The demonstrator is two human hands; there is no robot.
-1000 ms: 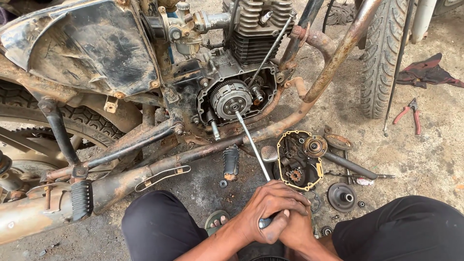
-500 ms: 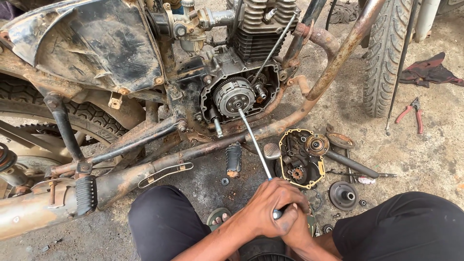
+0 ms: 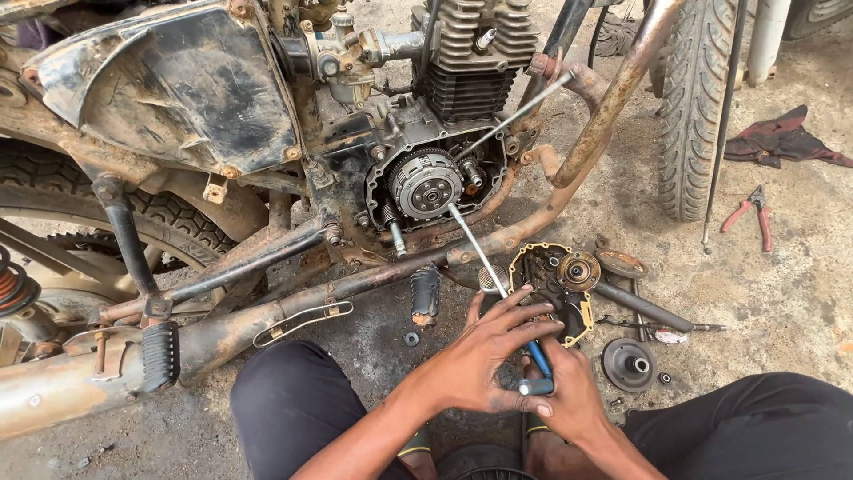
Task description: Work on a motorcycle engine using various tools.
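Note:
A long T-handle wrench [image 3: 480, 251] with a steel shaft and blue grip runs from my hands up to the clutch [image 3: 425, 185] in the open engine of a rusty motorcycle. My left hand [image 3: 484, 356] lies over the shaft near the grip with fingers spread. Below it, my right hand [image 3: 560, 396] wraps around the blue handle end. Both hands sit between my knees in dark trousers.
The removed engine cover [image 3: 555, 284] lies on the ground right of the shaft, with a round part [image 3: 628, 364] and a rod [image 3: 641, 307] beside it. Red-handled pliers [image 3: 751, 212] and a dark rag [image 3: 777, 138] lie at right. A tyre [image 3: 691, 107] stands behind.
The view has shifted slightly, with the engine now lower in the frame. My left hand's fingers have opened over the shaft; the wrench stays seated on the clutch.

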